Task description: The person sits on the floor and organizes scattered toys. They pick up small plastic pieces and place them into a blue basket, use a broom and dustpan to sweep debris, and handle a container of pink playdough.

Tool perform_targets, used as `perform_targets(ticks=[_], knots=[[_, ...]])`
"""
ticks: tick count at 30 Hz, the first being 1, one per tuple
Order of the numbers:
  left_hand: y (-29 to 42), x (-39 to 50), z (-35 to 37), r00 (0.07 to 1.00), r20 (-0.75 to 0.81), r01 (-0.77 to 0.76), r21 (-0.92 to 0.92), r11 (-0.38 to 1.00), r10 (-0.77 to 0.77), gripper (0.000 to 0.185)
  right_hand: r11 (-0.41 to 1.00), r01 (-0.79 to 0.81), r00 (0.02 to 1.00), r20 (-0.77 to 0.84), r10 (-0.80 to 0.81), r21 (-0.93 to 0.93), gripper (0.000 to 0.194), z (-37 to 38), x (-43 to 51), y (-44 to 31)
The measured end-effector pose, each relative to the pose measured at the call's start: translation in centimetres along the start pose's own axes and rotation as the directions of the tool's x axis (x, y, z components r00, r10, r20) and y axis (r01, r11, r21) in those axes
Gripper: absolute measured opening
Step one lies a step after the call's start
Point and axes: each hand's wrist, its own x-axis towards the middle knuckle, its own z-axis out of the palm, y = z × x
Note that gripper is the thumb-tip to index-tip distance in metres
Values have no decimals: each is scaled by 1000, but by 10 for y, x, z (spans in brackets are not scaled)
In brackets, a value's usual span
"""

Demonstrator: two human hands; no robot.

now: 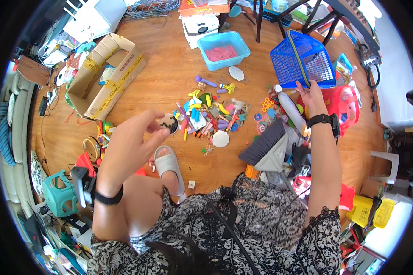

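My left hand is raised over the floor at the left, fingers apart and curved, with nothing between them. Just beyond its fingertips lies a small round dish of dark bits. My right hand reaches to the near side of a blue plastic basket, its fingers at the basket's handle; the basket is tilted. A heap of small toys lies on the wooden floor between my hands. A white round lid is at the heap's near edge.
A cardboard box stands open at the left, a light-blue tub of pink material ahead. A broom head and a red bag are at the right. A teal stool stands at the lower left.
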Motion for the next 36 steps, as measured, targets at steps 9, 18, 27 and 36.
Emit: perform_targets(ticks=[9,18,27,36], knots=[[6,2,2,994,110,2,124,992,-16,41,987,-40,998,51,32,159,30,35,120,73],[4,6,3,959,252,85,181,980,-130,54,986,-9,992,123,-12,165,56,-1,133,121],[8,-13,0,969,228,55,161,985,-91,56,541,244,961,277,-22,-805,21,-90,20,161],[10,-17,1,950,310,14,66,998,-33,49,-381,339,930,246,271,-860,25,-270,-198,131]])
